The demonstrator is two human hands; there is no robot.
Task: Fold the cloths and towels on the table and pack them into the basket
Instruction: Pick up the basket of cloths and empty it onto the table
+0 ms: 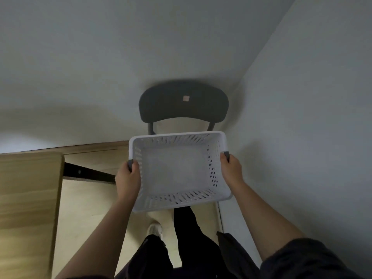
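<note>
**Head view (the only view)**

- Basket (175, 168): white plastic with perforated walls and an open top. It is held off the floor, in front of the person and just before the chair. Nothing lies inside it, and its bare bottom shows.
- Left hand (127, 178): on the basket's left short side. Grip closed round the rim, with the thumb hooked over the top edge and the fingers hidden beneath.
- Right hand (231, 168): on the opposite short side. Grip likewise clamped on the rim, thumb on top.
- Chair (184, 103): dark, with a curved backrest, standing against the pale wall beyond the basket. Its seat is hidden by the basket.
- Tabletop (28, 198): light wood at the left edge of the view, well apart from the basket. Only a bare corner of it shows.
- Floor (90, 198): pale wood. The person's dark trousers and one light shoe show below the basket.
- Cloths and towels: none in sight.

**Progress (judged):** very early. The basket is in hand but holds nothing, so no item has been packed. All the folding and all the packing appear to remain, and the basket looks yet to be set down within reach of the tabletop.
</note>
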